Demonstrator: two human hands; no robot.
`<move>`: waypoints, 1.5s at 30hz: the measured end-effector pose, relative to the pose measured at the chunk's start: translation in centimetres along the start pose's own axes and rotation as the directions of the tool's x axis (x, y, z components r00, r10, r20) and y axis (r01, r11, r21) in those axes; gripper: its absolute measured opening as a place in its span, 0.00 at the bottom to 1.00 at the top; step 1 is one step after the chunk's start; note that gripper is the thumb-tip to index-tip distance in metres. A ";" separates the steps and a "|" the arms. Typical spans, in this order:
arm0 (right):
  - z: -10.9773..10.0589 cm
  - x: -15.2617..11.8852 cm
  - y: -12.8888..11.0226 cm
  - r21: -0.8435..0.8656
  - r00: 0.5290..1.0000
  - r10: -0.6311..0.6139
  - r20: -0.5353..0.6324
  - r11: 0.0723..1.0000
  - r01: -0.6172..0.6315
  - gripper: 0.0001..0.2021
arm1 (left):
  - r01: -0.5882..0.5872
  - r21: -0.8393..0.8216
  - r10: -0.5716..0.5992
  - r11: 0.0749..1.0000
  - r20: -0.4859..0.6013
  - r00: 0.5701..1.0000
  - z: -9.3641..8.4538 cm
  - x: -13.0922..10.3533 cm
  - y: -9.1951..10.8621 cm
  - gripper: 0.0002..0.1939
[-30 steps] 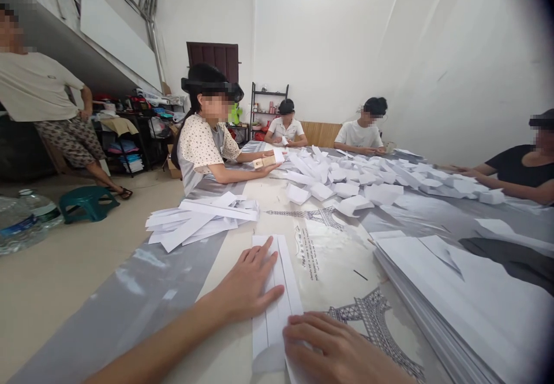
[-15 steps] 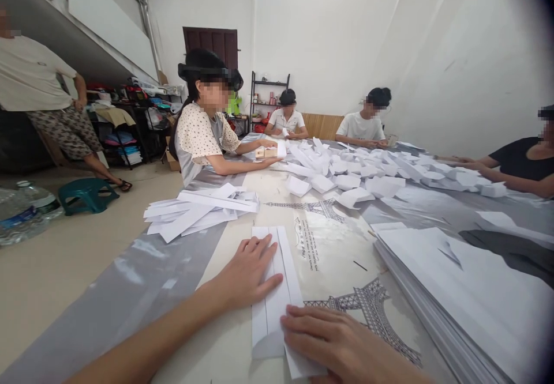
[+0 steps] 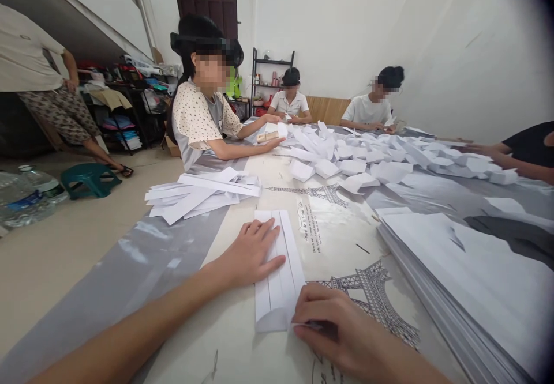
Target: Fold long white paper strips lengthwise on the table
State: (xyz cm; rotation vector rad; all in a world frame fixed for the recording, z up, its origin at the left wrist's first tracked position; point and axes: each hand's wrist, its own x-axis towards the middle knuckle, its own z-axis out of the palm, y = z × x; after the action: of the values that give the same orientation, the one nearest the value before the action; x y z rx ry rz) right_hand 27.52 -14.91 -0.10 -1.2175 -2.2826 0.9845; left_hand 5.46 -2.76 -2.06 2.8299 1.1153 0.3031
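Observation:
A long folded sheet of white paper (image 3: 277, 292) lies on the table in front of me, with creases along its length. My left hand (image 3: 253, 254) rests flat on its upper left part, fingers spread. At the sheet's lower right edge, my right hand (image 3: 326, 320) has its thumb and fingers pinched on the paper's corner. Beyond my left hand is a pile of folded paper strips (image 3: 203, 194). To the right of my right hand stands a thick stack of white sheets (image 3: 467, 274).
Many folded white paper pieces (image 3: 355, 159) cover the table's far side. A person (image 3: 201, 119) at the left holds a wooden block and paper. Other people sit round the table, and one stands at the far left near a green stool (image 3: 90, 179).
My right hand has gone from lying over the sheet's lower right part to pinching its edge. My left hand still lies on the paper. The camera view has tilted down slightly.

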 end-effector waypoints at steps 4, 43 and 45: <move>0.3 0.3 0.1 -0.003 0.998 0.055 -0.017 0.998 -0.055 0.10 | -0.004 0.005 0.005 1.000 -0.010 1.000 0.2 0.1 -0.1 0.34; -0.6 1.6 -0.3 0.020 0.990 0.136 0.023 0.991 -0.136 0.07 | -0.010 0.018 0.009 1.000 0.033 0.999 -0.1 0.3 0.1 0.35; -0.9 1.9 -0.3 0.059 0.988 0.144 0.056 0.987 -0.147 0.07 | -0.015 0.016 0.014 1.000 0.029 0.999 0.0 0.3 0.1 0.35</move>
State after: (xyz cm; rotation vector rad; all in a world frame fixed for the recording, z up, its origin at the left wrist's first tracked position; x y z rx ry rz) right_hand 26.89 -13.09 0.72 -1.3626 -2.2080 1.1433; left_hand 5.75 -2.58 -1.94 2.8482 1.0974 0.2540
